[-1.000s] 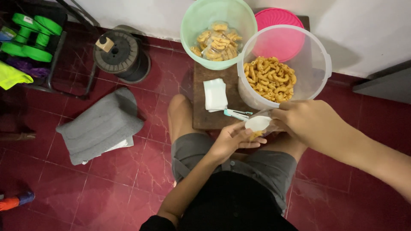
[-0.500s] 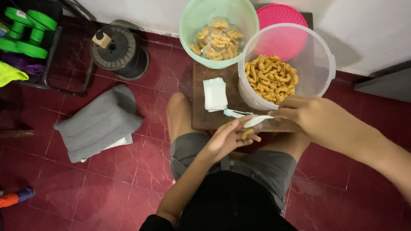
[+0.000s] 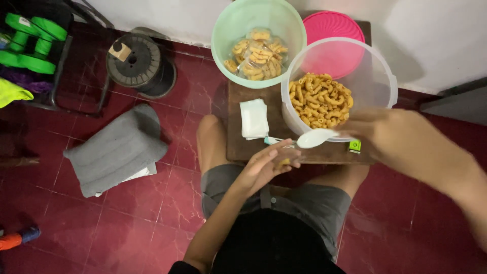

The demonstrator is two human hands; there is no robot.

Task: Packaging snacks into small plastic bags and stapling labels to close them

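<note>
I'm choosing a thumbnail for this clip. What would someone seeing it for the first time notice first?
Probably the clear tub of orange macaroni snacks at the top right of the wooden board, with the right hand lifting a white spoon beside it. Next, the pale green bowl of bagged snacks to its left, then the left hand cupped just below the spoon.

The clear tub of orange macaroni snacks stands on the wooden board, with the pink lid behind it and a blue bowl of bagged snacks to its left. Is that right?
Not quite: the head view shows the bowl is pale green, not blue. The rest holds: the clear tub of macaroni snacks stands on the wooden board, with the pink lid behind it.
</note>
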